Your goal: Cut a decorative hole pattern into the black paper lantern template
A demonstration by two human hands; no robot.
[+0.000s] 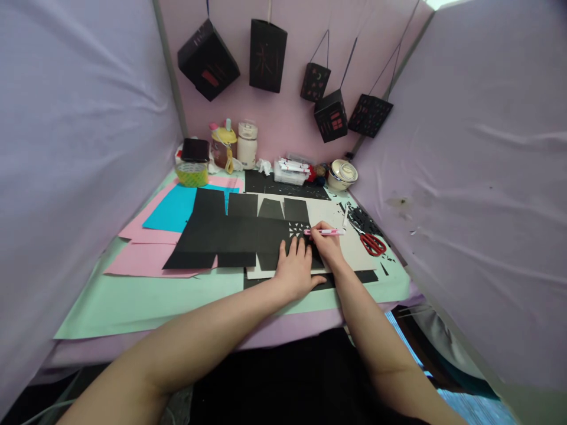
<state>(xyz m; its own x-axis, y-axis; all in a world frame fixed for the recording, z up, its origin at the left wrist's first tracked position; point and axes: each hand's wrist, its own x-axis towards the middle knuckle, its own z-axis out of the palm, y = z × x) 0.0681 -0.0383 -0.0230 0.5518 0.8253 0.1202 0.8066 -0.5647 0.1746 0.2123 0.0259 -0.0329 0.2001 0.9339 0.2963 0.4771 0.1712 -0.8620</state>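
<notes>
Black card sheet (pixel 221 233), lying flat at the centre of the frame, its upper and lower edges slit into flaps. Near its right end is a cluster of small, mostly triangular openings (pixel 296 229), through which a pale surface shows. The left hand (pixel 295 268) lies just below this cluster, fingers spread on the card and gripping nothing; the flat palm probably keeps the sheet from sliding. The right hand (pixel 325 243) is closed around a slim pink-and-white pen-like tool (pixel 332 232), held low near its working end, presumably for fine control; its tip is at the right of the openings. Whether the tip touches the card cannot be told.

Beneath the card's right part is a white board (pixel 354 251), itself over a dark mat (pixel 274 184), which likely shields the pale green cover (pixel 177 301). Pink paper (pixel 146 257) and a blue sheet (pixel 170 209) lie partly under the card's left part. Red-handled scissors (pixel 372 244) and black scraps (pixel 364 221) are at centre right, apparently set aside from the working area. Along the back are a clear box (pixel 290 173) and a lidded bowl (pixel 340 179); black boxes (pixel 268 62) hang on cords across the upper frame.
</notes>
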